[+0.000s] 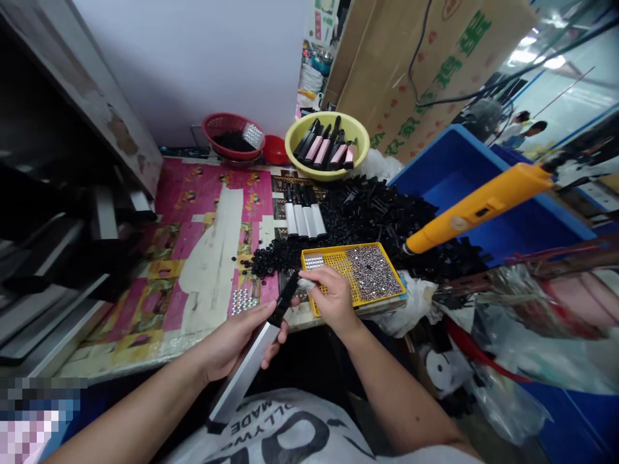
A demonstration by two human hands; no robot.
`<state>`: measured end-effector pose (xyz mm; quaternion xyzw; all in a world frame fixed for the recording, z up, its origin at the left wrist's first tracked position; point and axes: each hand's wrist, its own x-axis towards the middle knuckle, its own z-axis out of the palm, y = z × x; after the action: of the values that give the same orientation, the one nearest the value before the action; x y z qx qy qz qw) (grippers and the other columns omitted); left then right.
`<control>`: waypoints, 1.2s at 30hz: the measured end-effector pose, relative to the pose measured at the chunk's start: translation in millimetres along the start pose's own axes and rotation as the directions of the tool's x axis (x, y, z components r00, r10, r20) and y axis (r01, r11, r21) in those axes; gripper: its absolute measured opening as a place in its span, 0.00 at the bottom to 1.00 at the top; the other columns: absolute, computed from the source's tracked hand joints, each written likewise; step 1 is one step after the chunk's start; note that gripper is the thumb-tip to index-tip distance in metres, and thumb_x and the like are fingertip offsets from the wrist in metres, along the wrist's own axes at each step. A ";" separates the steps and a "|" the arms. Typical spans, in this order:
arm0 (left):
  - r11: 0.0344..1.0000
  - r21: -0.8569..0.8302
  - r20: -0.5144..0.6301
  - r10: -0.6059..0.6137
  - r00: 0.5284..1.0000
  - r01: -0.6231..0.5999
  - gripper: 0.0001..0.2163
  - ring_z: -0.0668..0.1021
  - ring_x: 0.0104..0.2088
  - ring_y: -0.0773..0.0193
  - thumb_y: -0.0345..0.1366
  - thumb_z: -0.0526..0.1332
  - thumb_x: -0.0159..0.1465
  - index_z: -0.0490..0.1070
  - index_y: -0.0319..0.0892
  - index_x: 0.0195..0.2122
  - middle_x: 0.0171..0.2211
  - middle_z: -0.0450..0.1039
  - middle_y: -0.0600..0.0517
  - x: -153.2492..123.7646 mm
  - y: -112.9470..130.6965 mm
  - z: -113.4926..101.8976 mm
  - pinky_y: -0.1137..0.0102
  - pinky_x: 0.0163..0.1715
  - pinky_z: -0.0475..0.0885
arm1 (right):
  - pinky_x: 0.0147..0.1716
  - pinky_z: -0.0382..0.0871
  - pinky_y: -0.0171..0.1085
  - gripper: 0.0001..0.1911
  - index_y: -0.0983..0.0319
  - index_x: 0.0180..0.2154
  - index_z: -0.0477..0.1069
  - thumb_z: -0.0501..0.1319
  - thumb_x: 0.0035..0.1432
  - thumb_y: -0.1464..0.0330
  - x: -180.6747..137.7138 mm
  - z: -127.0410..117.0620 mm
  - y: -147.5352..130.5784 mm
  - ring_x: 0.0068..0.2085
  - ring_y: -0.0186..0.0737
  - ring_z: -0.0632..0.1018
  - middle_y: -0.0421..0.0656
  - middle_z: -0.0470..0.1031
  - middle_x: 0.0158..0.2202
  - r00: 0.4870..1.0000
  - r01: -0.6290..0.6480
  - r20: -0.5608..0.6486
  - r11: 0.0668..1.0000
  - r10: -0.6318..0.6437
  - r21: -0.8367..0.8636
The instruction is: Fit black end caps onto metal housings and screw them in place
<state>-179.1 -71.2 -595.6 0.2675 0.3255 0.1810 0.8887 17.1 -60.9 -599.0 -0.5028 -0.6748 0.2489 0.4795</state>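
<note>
A tabletop (169, 309) covered in worn pink and yellow printed sheeting runs ahead of the grip, with a white wall beyond it and a printed cardboard box (435, 71) leaning up on the far right. Two people (520, 129) stand well off past the box.

The left hand (236, 341) comes in from the lower left, its fingers wrapped firmly around a long bar (246, 367) with a silver face and a black end, which tilts up across the body and is held clear of the tabletop. The right hand (331, 299) reaches over from the other side, its grip nearly closed, thumb and fingers pinching a small white scrap (304, 282) against the bar's black end.

Just beyond the grip sits a yellow perforated tray (338, 248) holding a patch of rhinestones (372, 272). Behind it lies a heap of small black parts (372, 212). Further back are a yellow basin (360, 132) of black-and-pink bars and a red basket (232, 119). To the right, a yellow wand tool (476, 206) hangs in front of a blue crate (449, 174).
</note>
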 end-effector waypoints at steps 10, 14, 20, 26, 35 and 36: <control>0.863 0.500 -0.021 0.093 0.995 -0.070 0.17 0.68 0.17 0.69 0.50 0.51 0.62 0.68 0.41 0.36 0.21 0.68 0.55 6.2 8.4 5.1 0.74 0.20 0.64 | 0.36 0.76 0.41 0.06 0.54 0.37 0.69 0.57 0.56 0.64 -2.3 10.0 -18.7 0.38 0.42 0.78 0.45 0.76 0.36 0.903 -0.412 0.122 0.746 0.412 0.523; 0.873 0.487 -0.010 0.031 0.999 -0.022 0.23 0.70 0.17 0.67 0.50 0.57 0.58 0.61 0.47 0.52 0.28 0.71 0.53 3.2 1.8 -6.8 0.70 0.21 0.67 | 0.45 0.72 0.40 0.11 0.53 0.42 0.71 0.56 0.57 0.62 -16.8 -76.1 -23.0 0.43 0.40 0.77 0.41 0.77 0.40 0.792 -0.531 0.450 0.829 0.412 0.174; 0.891 0.452 -0.097 0.101 0.990 -0.047 0.15 0.71 0.21 0.64 0.48 0.57 0.59 0.71 0.41 0.33 0.29 0.73 0.49 -4.1 1.6 -37.1 0.69 0.27 0.71 | 0.41 0.70 0.43 0.11 0.61 0.36 0.73 0.55 0.53 0.67 -45.5 -221.8 40.6 0.36 0.42 0.76 0.45 0.76 0.34 0.849 -0.516 -0.245 0.631 0.469 -0.580; 0.907 0.405 -0.115 0.177 0.978 -0.116 0.21 0.69 0.20 0.67 0.42 0.60 0.58 0.63 0.44 0.52 0.36 0.73 0.50 4.8 3.0 -10.8 0.69 0.21 0.68 | 0.48 0.65 0.44 0.18 0.63 0.46 0.70 0.55 0.51 0.75 14.6 -220.0 81.3 0.51 0.47 0.69 0.51 0.69 0.50 0.985 -0.129 -0.065 0.423 0.161 -0.897; 0.904 0.366 -0.021 0.244 0.969 -0.220 0.24 0.75 0.31 0.62 0.34 0.56 0.59 0.56 0.44 0.58 0.50 0.66 0.45 12.4 1.4 1.2 0.68 0.27 0.70 | 0.36 0.70 0.40 0.18 0.60 0.47 0.67 0.57 0.53 0.71 -9.2 -169.8 20.0 0.35 0.40 0.74 0.45 0.72 0.37 0.997 0.057 0.004 0.691 -0.078 -0.721; 0.889 0.398 0.005 0.246 0.969 -0.227 0.24 0.75 0.33 0.60 0.34 0.55 0.59 0.56 0.43 0.58 0.49 0.67 0.44 14.6 1.7 4.5 0.68 0.28 0.70 | 0.36 0.70 0.39 0.17 0.59 0.47 0.67 0.57 0.53 0.71 -16.4 -151.8 8.1 0.35 0.40 0.74 0.44 0.73 0.37 0.991 0.121 0.118 0.745 -0.057 -0.656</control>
<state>-165.8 -64.3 -598.8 0.4748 0.3406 0.2244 0.7799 157.4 -95.2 -548.9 -0.5953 -0.7634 -0.0069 0.2507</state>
